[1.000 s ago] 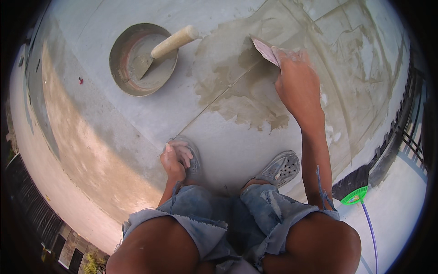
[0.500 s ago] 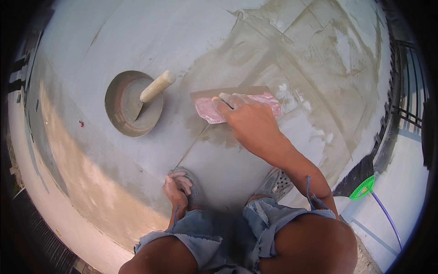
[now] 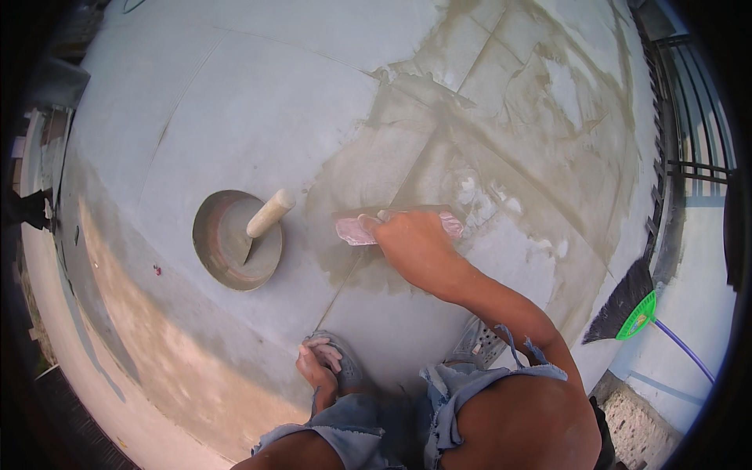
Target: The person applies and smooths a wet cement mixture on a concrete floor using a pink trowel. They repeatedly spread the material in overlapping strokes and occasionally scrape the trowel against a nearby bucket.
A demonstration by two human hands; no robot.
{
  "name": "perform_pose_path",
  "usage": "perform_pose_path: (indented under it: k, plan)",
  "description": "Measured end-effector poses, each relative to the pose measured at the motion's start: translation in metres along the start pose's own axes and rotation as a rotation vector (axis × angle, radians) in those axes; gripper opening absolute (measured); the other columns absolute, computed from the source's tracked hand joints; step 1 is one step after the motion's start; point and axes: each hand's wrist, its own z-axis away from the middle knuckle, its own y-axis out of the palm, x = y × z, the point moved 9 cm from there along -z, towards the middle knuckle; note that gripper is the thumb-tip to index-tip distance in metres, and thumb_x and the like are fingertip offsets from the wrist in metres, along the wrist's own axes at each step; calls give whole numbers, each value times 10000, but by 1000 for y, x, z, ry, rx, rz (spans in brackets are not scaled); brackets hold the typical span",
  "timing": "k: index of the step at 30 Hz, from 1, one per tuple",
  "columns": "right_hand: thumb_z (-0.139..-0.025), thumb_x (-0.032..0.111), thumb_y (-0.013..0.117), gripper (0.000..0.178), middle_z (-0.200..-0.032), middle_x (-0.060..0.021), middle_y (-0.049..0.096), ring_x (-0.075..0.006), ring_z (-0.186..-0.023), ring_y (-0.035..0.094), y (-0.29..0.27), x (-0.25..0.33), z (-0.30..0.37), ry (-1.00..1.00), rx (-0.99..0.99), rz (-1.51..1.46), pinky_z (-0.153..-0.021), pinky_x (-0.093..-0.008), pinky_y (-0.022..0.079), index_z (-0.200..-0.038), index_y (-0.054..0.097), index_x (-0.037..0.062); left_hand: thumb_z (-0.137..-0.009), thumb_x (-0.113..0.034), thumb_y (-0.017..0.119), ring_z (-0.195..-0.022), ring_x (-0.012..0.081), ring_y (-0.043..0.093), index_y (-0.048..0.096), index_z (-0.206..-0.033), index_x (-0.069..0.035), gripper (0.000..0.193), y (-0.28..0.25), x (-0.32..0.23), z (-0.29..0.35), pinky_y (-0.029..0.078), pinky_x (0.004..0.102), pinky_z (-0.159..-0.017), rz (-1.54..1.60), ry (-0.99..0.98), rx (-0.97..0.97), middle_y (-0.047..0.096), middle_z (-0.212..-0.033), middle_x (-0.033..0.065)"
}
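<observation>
My right hand is closed round the grip of a wide rectangular finishing trowel, whose back has a worn pink-and-white piece on it. The trowel lies on a patch of damp grey cement spread over the floor. My left hand hangs by my left shoe, empty, with its fingers loosely bent and apart. To the left of the trowel stands a round metal pan. A smaller trowel with a pale wooden handle leans in it, its blade partly in grey mix.
A black-bristled broom with a green head and purple handle lies at the right, near a dark metal gate. Thin joint lines cross the pale floor. A small red bit lies left of the pan.
The view has tilted up, so pan, floor and broom appear lower. The trowel in my right hand has shifted slightly away from me and toward the pan. My left hand stays by the shoe.
</observation>
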Motion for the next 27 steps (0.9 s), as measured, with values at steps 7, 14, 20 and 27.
perform_pose_path:
  k: [7, 14, 20, 27]
  plan:
    - [-882, 54, 615, 165, -941, -225, 758, -406, -908, 747, -113, -142, -128, 338, -297, 139, -775, -514, 582, -946, 761, 14, -1134, -581, 308, -380, 130, 469, 609, -1006, 24, 687, 3, 0, -1, 326, 240, -361, 24, 46, 4, 634, -604, 129]
    - [-838, 53, 638, 135, -841, -252, 725, -408, -794, 734, -40, -67, -102, 52, -173, 109, -701, -524, 570, -835, 750, -22, -1127, -608, 298, -391, 129, 475, 610, -1009, 21, 712, -3, 0, 2, 329, 236, -370, 13, 63, -11, 633, -614, 124]
    - [-870, 22, 622, 237, -779, -224, 711, -387, -769, 735, -24, -15, -35, 32, -90, -21, -649, -504, 557, -1069, 751, 35, -1128, -599, 312, -395, 137, 483, 608, -1018, 27, 701, -3, 6, 2, 342, 242, -376, 52, 36, 4, 637, -619, 132]
    - [-854, 38, 641, 110, -808, -233, 727, -397, -757, 735, -53, -84, -116, 198, -191, 128, -647, -498, 562, -823, 736, -8, -1134, -578, 305, -398, 136, 483, 606, -1022, 38, 695, 2, -2, -1, 337, 242, -378, 35, 84, 20, 639, -625, 139]
